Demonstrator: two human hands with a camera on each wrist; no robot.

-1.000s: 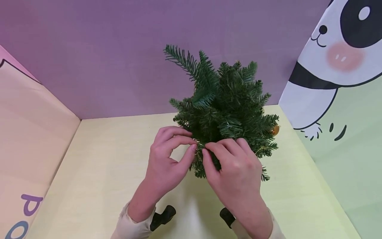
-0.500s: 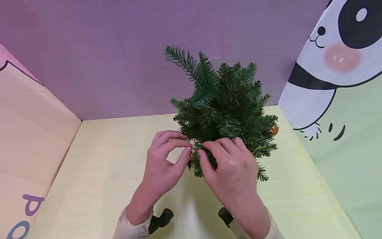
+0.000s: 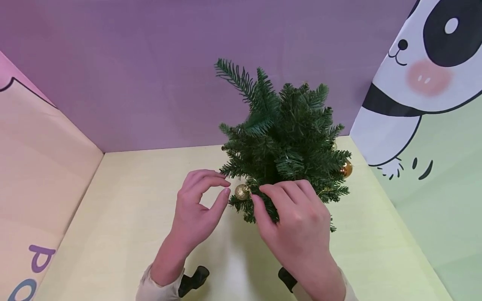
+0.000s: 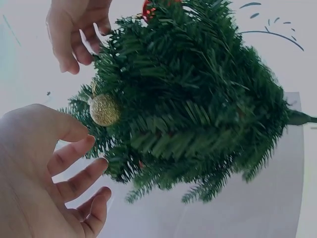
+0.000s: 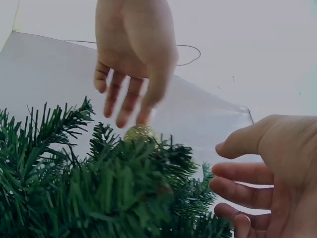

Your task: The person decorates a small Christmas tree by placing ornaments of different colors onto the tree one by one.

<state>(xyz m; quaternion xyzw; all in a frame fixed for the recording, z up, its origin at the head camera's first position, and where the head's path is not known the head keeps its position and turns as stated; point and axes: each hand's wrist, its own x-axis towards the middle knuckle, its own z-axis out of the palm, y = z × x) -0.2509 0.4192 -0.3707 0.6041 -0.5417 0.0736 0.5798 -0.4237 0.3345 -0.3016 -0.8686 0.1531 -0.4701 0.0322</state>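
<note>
A small artificial Christmas tree [image 3: 286,138] stands on the table. From a front branch hangs a glittery gold bauble [image 3: 242,192], seen whole in the left wrist view and partly behind needles in the right wrist view. My left hand [image 3: 193,211] is just left of the bauble, its thumb and fingers parted with a gap to the ball. On the other side, my right hand [image 3: 297,219] has thumb and index finger apart, close to the bauble's top and the branch. The right wrist view shows that hand's fingers [image 5: 242,172] loosely bent, holding nothing.
A shiny orange bauble [image 3: 347,169] hangs on the tree's right side. Behind the table rises a purple wall [image 3: 150,75], with a panda-printed panel [image 3: 391,129] at right and a pinkish panel [image 3: 41,159] at left. Black wrist mounts [image 3: 193,281] stick out from the sleeves.
My left hand has drawn away to the left from the bauble, which now shows fully. My right hand's thumb and index finger remain near the branch, slightly further apart.
</note>
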